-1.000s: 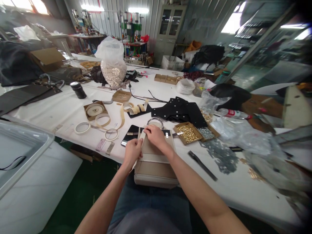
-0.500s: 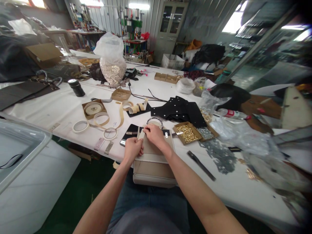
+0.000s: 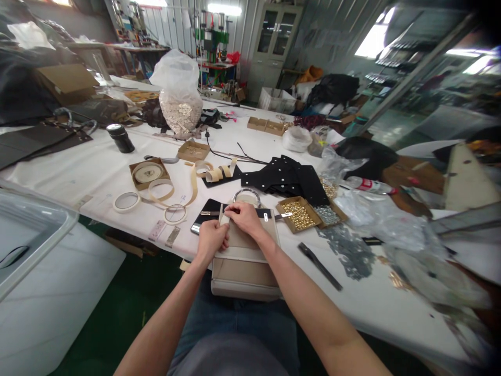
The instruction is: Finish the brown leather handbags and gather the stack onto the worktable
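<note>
Cabinet (image 3: 267, 73) at back wall (image 3: 249, 28) | cluttered white table (image 3: 245, 138) | left fingers (image 3: 224, 241), right fingers (image 3: 231, 211) pinched closed on pale strip (image 3: 224, 219)

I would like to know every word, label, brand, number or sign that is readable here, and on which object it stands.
No text can be read with certainty.
Red label on the clear bottle: pale marks, too blurred to read.
Boxed pale roll: a small dark mark at its centre, too small to read.
White table: faint marks, perhaps handwriting, too faint to read.
</note>
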Motion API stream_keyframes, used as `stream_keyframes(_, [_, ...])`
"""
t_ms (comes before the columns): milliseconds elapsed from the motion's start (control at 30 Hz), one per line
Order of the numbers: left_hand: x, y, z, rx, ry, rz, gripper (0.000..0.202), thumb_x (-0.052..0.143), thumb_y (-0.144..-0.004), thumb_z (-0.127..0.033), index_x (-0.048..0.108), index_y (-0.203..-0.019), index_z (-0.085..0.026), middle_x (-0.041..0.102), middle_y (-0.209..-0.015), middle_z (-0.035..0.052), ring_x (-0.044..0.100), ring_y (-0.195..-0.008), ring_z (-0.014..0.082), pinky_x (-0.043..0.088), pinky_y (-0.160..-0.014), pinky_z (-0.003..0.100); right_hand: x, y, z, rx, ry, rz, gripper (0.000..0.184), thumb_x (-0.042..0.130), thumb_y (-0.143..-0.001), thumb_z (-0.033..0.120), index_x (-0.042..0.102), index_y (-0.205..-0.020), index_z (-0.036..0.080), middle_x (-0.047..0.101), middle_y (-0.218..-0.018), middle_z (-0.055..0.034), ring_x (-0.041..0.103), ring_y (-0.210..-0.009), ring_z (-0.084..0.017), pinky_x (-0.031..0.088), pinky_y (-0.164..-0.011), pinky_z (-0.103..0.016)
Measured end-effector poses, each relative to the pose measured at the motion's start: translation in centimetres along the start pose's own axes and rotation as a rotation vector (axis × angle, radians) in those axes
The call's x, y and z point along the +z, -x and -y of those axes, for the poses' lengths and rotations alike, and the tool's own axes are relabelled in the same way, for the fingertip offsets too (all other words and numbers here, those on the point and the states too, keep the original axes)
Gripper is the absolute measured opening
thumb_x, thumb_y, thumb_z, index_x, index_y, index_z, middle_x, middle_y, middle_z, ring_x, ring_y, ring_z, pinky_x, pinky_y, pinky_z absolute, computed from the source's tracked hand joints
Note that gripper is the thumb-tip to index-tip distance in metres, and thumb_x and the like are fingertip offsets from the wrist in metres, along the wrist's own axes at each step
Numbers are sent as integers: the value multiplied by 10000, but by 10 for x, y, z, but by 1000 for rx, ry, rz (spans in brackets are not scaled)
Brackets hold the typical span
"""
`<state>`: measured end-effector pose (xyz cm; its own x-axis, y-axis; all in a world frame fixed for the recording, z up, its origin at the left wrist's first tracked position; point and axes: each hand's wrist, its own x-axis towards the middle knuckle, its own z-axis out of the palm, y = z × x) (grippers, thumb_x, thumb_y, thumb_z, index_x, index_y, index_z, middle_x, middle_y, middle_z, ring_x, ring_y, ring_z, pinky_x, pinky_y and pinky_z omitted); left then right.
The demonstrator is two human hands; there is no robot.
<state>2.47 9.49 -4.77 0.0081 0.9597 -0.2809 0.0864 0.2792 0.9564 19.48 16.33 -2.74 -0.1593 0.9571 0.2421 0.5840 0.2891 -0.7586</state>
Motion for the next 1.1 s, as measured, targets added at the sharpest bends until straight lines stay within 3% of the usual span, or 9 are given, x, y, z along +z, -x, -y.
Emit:
stream_keyframes(300, [-10,13,5,81,81,-92,481,821,-949,-533,478,-765,-250,734,-643,17,627,-417,146,422,-374,210,-3,0,-6,30,-21,-7,97,853,-927,216,928,-940,277,887,-975,0,802,-920,-219,567,-880,-328])
stream_keyframes(400, [-10,12,6,79,122,-76,424,833,-960,-580,583,-993,-238,734,-667,-12,616,-412,149,411,-362,213,-6,-3,-10,65,-30,13,78,883,-913,244,939,-949,285,890,-971,-4,810,-913,-225,581,-891,-328])
stream_keyframes(500, [-8,10,5,55,132,-40,608,852,-962,-602,618,-1341,-189,734,-665,-16,613,-396,164,413,-358,226,-8,-6,-16,95,-32,52,86,896,-894,256,943,-958,290,884,-929,4,803,-858,-214,581,-851,-316])
stream_keyframes(567, [-7,10,2,54,119,-37,639,840,-979,-595,634,-1399,-160,742,-666,3,631,-405,171,434,-367,233,-9,-8,-19,105,-41,72,97,893,-884,259,941,-966,280,874,-893,6,789,-814,-200,568,-787,-299])
stream_keyframes(733, [0,15,-4,76,35,-108,427,783,-1013,-518,680,-1254,-182,768,-688,19,685,-447,184,473,-400,229,-11,-7,-22,96,-75,106,112,878,-867,261,929,-966,245,862,-868,-7,772,-780,-181,553,-721,-269])
stream_keyframes(900, [5,15,-5,24,15,-8,356,686,-1037,-533,633,-906,-206,732,-615,49,652,-413,193,432,-376,242,-13,-10,-19,42,-46,128,103,867,-854,235,925,-939,229,860,-861,-17,760,-766,-176,537,-720,-268])
stream_keyframes(1100, [7,25,-22,71,-68,-48,293,691,-1024,-404,573,-812,-240,680,-539,-4,586,-376,153,386,-399,217,-14,-16,-15,-15,32,152,68,844,-828,172,883,-775,193,833,-791,-18,710,-738,-160,461,-685,-263])
